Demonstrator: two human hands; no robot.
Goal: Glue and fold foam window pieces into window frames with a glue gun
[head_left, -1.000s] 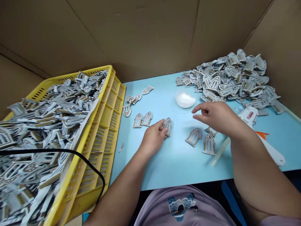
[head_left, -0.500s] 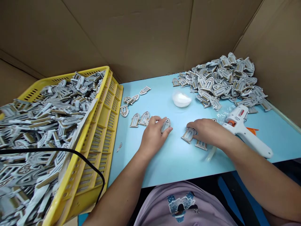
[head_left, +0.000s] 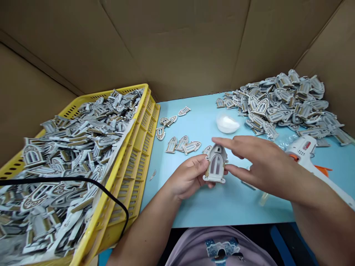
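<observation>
A white and gold arched window piece [head_left: 216, 165] stands upright above the blue table, facing the camera. My left hand [head_left: 191, 173] grips its left side between thumb and fingers. On the other side, my right hand [head_left: 257, 160] has its thumb and forefinger spread around the arch; the thumb tip is at the right edge, and whether it presses there is unclear. Several similar arched pieces [head_left: 192, 147] lie flat beyond my left hand. Another piece is partly hidden behind the held one.
A yellow crate [head_left: 138, 155] heaped with pieces fills the left, with a black cable [head_left: 91, 180] across it. A pile of pieces [head_left: 280, 103] is at the back right. Near it are a white mound [head_left: 227, 123] and a glue gun [head_left: 305, 155]. Cardboard walls surround the table.
Both hands have come together, and the window piece is now raised upright in my left hand. My right hand has opened its fingers. The camera view has shifted left.
</observation>
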